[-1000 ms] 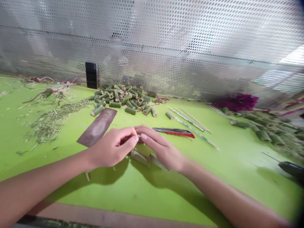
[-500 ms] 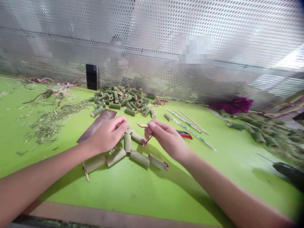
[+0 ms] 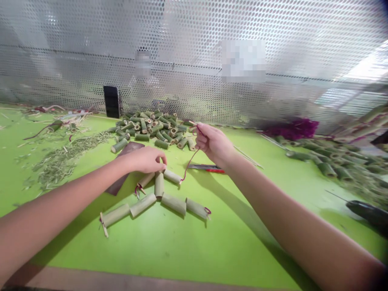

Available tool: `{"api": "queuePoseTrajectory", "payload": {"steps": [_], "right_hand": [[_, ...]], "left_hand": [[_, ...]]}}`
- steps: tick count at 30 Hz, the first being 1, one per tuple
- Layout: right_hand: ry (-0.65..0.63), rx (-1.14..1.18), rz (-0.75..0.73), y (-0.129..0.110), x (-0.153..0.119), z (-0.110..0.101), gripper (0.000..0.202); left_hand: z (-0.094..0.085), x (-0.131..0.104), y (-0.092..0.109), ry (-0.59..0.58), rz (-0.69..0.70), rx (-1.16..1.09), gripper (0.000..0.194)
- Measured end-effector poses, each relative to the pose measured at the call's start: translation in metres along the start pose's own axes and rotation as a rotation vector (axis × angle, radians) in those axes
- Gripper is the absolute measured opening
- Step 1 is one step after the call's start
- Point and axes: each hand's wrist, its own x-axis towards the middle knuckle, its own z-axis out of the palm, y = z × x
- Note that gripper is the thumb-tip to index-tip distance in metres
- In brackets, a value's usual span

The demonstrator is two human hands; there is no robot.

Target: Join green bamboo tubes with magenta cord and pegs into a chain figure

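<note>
A jointed figure of pale bamboo tubes (image 3: 159, 185) lies on the green table, strung with purple cord. My left hand (image 3: 150, 159) is closed at its top end, thumb and fingers pinching the bamboo there; the exact grip is partly hidden. Raised to the right, my right hand (image 3: 212, 141) pinches a purple cord (image 3: 187, 165) with a thin stick (image 3: 192, 123) at its end. That cord runs taut-looking down to the short right arm tube (image 3: 172, 176). Purple loops and small sticks show at the other tube ends.
Behind my hands lies a heap of green bamboo pieces (image 3: 151, 127), with a phone (image 3: 112, 102) standing beside it. A utility knife (image 3: 209, 168) lies under my right wrist. Brown strip (image 3: 117, 188), shavings (image 3: 60, 157), black-handled pointed tool (image 3: 365, 212) and longer bamboo pieces (image 3: 327, 159) surround the area.
My right hand has moved up and away, drawing the purple cord out longer from the arm tube. My left hand stays at the figure's top, turned slightly more palm-down.
</note>
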Motion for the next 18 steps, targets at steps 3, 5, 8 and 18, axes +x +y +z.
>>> {"api": "queuePoseTrajectory", "payload": {"steps": [3, 5, 8, 18], "right_hand": [[0.017, -0.040, -0.065, 0.003, 0.009, -0.002, 0.048], [0.025, -0.077, -0.076, 0.006, 0.014, -0.003, 0.049], [0.008, -0.119, -0.049, 0.011, 0.016, -0.003, 0.046], [-0.133, -0.561, -0.078, 0.020, -0.003, 0.009, 0.044]], "left_hand": [[0.000, -0.004, -0.003, -0.031, 0.019, -0.026, 0.032], [0.002, -0.005, -0.007, -0.034, 0.023, -0.063, 0.032], [0.007, -0.003, -0.018, -0.001, 0.016, -0.157, 0.030], [0.026, -0.002, -0.036, 0.257, 0.059, -0.487, 0.033]]}}
